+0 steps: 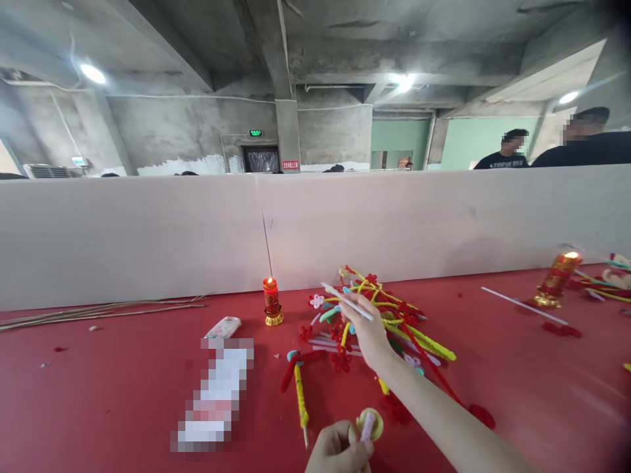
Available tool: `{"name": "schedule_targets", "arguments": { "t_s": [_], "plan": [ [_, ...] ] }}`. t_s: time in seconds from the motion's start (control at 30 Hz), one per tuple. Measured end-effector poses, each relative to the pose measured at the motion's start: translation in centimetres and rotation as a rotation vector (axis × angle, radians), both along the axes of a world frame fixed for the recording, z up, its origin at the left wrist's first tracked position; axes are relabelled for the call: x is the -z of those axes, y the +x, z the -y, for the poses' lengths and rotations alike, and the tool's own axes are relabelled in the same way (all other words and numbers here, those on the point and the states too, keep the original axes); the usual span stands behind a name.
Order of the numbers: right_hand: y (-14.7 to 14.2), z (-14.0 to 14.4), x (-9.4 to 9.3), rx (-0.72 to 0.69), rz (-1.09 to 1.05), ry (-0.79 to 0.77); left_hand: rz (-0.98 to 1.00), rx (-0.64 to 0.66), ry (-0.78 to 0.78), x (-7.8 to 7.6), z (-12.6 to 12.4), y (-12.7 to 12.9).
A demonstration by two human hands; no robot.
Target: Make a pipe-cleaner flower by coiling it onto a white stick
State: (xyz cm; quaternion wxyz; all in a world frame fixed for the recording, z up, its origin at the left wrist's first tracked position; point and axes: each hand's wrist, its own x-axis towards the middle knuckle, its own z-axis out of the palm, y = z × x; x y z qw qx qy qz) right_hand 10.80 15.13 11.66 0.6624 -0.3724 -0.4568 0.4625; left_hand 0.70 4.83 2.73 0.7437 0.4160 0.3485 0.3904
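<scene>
Near the bottom edge, my left hand (340, 450) pinches a small yellowish round piece (377, 424) with a short pale lilac stub (367, 427) across it. My right hand (369, 332) reaches over a pile of fuzzy-wire flowers (340, 360) in red, yellow and other colours. Its fingers are closed on a thin white stick (363, 313), held slanting above the pile. Several pale sticks (328, 343) lie in that heap, partly hidden by the hand and forearm. Left of the left hand rests a yellow-wrapped stick (301, 394) with red fuzzy wire at its top.
A lit red candle (271, 299) on a gold base stands behind the pile's left side; another lit candle (559, 274) is at right. A white partition (148, 236) borders the red table (123, 407). Thin rods (108, 312) and a blurred-out packet (217, 394) lie left. People are beyond.
</scene>
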Motion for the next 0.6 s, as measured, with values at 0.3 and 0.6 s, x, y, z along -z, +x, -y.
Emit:
{"name": "schedule_targets", "arguments": {
  "t_s": [0.3, 0.6],
  "plan": [
    [-10.2, -8.2, -1.6, -0.111, -0.315, -0.199, 0.007, 0.023, -0.008, 0.2, -1.2, -0.7],
    [-11.0, -8.2, -0.6, -0.15, -0.396, -0.259, 0.034, 0.035, -0.02, 0.4, -1.1, -0.5]
  ]
}}
